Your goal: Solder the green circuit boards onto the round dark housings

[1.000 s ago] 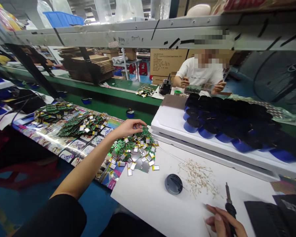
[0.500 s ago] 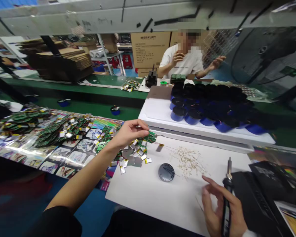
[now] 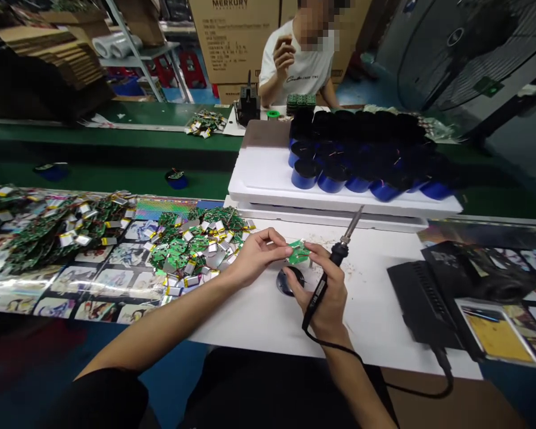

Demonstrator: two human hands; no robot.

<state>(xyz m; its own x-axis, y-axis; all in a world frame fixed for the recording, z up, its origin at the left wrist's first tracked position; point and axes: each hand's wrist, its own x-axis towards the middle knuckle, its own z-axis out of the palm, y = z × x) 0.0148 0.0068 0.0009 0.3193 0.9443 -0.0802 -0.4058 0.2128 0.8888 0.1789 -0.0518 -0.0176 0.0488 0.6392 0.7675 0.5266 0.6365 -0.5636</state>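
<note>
Pinching a small green circuit board (image 3: 298,252) by its left edge, my left hand (image 3: 256,257) presses thumb and fingertips together on it, while my right hand (image 3: 325,287) wraps a slim black soldering iron (image 3: 320,293) and brings its fingertips to the board's right edge. The board sits between my hands, just above a round dark puck (image 3: 287,285). On my remote feed, the far left shows a glossy foil sheet (image 3: 93,280) printed with illustrated cards, under tangled green boards wired to flat silver cells (image 3: 49,229). Nearer my left hand, a second heap of boards and cells (image 3: 192,247) spills onto a smooth white work surface (image 3: 254,319). Past the hands, the iron's thin steel tip (image 3: 354,220) angles up and away, toward a white foam tray (image 3: 259,173) crowded with blue cylinders with black tops (image 3: 306,174). Farther right, a ridged black soldering station (image 3: 417,304) sits on the white surface, with the iron's black cord (image 3: 411,390) looping below its edge. Across the green conveyor, a co-worker in a white T-shirt (image 3: 295,62) raises one hand.
</note>
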